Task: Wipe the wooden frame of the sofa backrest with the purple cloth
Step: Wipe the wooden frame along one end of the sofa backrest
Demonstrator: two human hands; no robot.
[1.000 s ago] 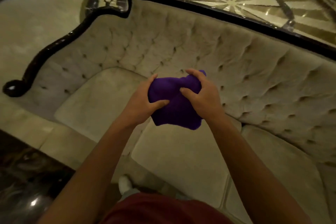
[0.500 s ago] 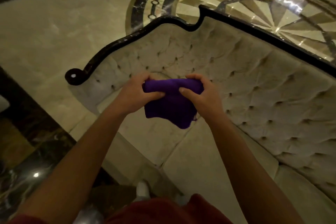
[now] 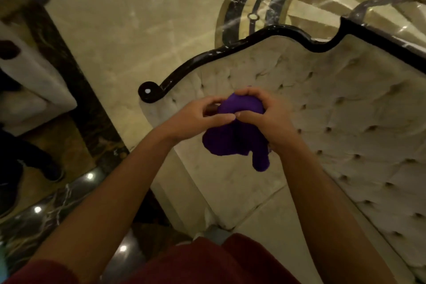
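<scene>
Both hands up over the tufted sofa backrest (image 3: 345, 122), left hand (image 3: 196, 120) and right hand (image 3: 265, 117) with fingers clamped on the bunched purple cloth (image 3: 230, 138), held in the air near, apart from, the dark wooden frame (image 3: 230, 50).

One camera sits on my head, looking steeply forward and down along my forearms. It is close to my left hand (image 3: 196, 120) and right hand (image 3: 265, 120), which meet mid-frame. Beyond them lie the sofa backrest (image 3: 345, 110), its dark frame (image 3: 207, 57) and the marble floor (image 3: 138, 30).
</scene>
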